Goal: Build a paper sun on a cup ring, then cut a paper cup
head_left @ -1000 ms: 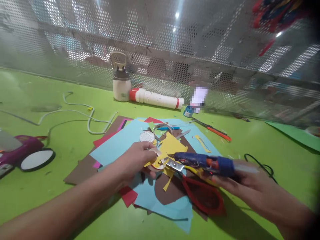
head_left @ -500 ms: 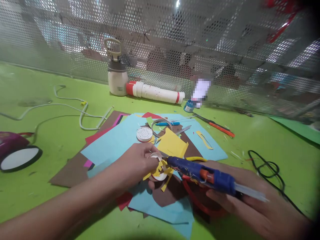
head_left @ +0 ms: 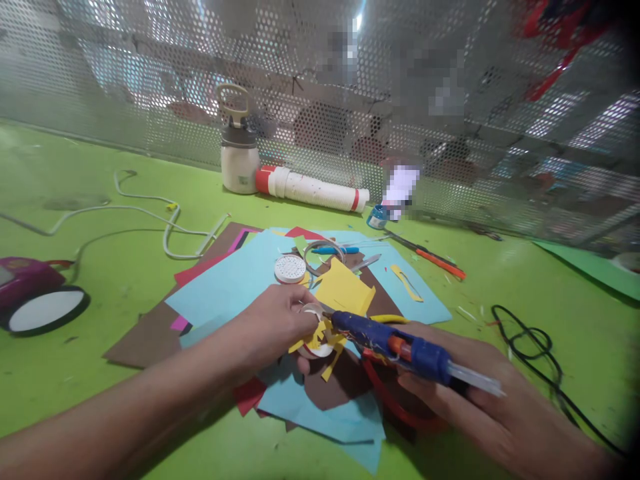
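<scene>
While the left hand [head_left: 277,325] pinches a light, flimsy paper ring [head_left: 315,331] over the paper pile mid-table, best held by its rim, the right hand [head_left: 480,393] grips the glue gun [head_left: 395,343], nozzle touching it.

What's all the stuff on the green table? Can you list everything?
glue gun: one, blue with an orange trigger, in the right hand, nozzle at the paper craft
paper craft: one, white ring with yellow scraps, in the left hand
paper sheets: a pile, blue, brown, red, yellow, mid table
scissors: one, red handles, under the glue gun
round lid: one, white, on the blue paper
bottle: one, cream, by the mesh wall
tube: one, white with red ends, lying beside the bottle
white cord: one, left side
black cord: one, right side
table: one, green
left hand: one, pinching the craft
right hand: one, gripping the glue gun
</scene>
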`<state>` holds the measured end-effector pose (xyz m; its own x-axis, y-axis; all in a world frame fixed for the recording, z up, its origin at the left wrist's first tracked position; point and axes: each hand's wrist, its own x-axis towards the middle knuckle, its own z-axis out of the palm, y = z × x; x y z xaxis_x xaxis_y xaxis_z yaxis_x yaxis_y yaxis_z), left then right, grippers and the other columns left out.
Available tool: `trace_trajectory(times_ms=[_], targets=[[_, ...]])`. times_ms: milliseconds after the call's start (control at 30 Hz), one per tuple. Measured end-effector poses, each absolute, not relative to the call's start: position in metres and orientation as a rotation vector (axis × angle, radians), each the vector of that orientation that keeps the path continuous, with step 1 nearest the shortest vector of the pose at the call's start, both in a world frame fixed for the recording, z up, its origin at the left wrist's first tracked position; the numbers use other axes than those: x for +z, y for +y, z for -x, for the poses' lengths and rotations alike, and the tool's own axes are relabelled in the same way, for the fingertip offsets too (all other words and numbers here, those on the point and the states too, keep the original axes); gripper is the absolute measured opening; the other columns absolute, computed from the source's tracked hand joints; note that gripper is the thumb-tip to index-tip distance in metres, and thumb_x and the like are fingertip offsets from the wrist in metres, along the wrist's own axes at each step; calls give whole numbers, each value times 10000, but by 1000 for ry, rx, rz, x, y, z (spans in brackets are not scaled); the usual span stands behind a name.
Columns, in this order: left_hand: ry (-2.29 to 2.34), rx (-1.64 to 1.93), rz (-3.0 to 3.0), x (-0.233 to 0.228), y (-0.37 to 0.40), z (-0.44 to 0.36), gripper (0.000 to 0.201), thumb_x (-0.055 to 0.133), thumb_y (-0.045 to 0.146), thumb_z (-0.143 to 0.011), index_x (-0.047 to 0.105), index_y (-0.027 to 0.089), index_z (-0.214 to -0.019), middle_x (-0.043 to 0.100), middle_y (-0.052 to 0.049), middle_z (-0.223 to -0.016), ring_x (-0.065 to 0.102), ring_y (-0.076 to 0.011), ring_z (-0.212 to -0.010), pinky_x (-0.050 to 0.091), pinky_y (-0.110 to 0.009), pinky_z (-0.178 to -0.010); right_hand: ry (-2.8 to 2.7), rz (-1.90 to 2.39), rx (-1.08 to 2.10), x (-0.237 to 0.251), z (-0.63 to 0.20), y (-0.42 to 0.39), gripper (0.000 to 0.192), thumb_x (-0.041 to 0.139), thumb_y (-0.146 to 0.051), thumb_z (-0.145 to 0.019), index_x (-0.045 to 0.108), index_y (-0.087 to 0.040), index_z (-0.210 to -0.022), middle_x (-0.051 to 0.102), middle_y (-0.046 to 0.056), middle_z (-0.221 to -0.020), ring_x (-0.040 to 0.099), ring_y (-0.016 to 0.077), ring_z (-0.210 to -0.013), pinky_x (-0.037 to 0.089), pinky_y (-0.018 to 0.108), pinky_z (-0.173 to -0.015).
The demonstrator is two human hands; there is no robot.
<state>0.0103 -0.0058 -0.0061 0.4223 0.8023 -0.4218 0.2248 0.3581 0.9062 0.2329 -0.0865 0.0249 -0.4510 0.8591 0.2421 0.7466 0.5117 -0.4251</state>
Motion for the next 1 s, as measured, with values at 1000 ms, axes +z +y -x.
trace_trajectory(times_ms=[1000], targets=[[1090,509,-1116,-1,-7,-10,78,534,91,-661,580,138,-703,667,-65,-563,567,-118,-401,492,-214,-407,-2328,1295,364,26,-228,-86,268,484,-153,-861,629,-215,-1078,734,70,-1076,715,211,-924,597,238,-651]])
